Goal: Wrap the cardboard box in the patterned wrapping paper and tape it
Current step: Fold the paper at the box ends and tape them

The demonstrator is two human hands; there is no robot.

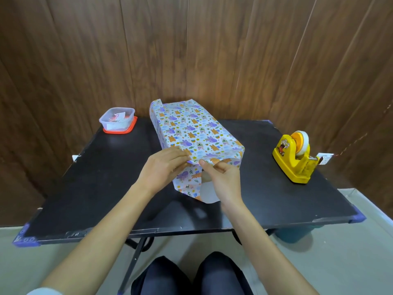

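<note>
The wrapping paper [191, 128] hides the cardboard box; contents of the tub [117, 121] are indistinct.

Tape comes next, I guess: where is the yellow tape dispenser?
In the head view, the yellow plastic tape dispenser stands on the black table's right side, apart from the paper-wrapped box.
</note>
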